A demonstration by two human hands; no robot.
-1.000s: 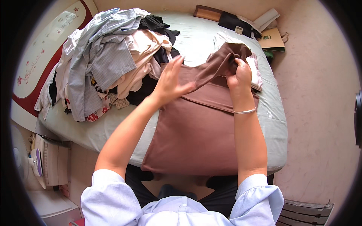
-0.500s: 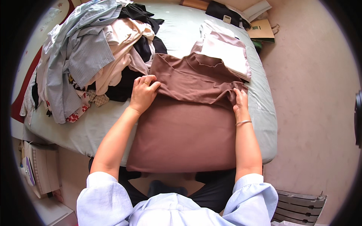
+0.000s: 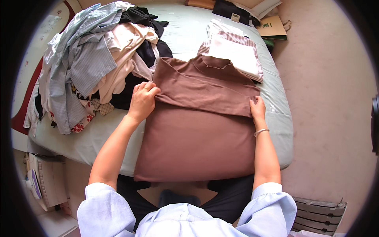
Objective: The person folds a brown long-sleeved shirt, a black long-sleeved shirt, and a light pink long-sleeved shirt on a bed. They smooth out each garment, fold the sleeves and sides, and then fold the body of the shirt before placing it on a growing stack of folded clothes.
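A brown high-necked top lies spread on the bed in front of me, its collar at the far end and its lower edge over the near bed edge. Its sleeves are folded across the upper body in a band. My left hand pinches the left side of this band between thumb and fingers. On the opposite side, my right hand grips the band's right edge. Both hands are closed on the fabric, which is stretched fairly flat between them.
A heap of mixed clothes covers the bed's far left. Folded white and striped garments are stacked just beyond the collar. A black bag and a tan paper bag sit at the far right corner of the pale green bed.
My hands have moved apart, the left one leftward and the right one slightly right. The folded band between them has become wider, flatter and less creased.
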